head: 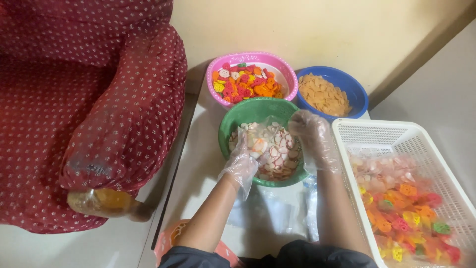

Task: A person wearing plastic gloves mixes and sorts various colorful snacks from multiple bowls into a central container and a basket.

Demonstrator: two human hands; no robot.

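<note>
Gloved left hand [246, 158] and right hand [308, 130] pinch a clear bag [265, 130] open over green bowl [248, 113] of white crackers [282, 158].

Worktop [198, 164] bare left of green bowl [233, 119], open lane there. Sofa arm [129, 114] blocks further left. Pink bowl [218, 67] and blue bowl [359, 92] close off the back by the wall. White basket [426, 144] walls the right. Plastic bags [270, 211] lie at the front between forearms.
</note>
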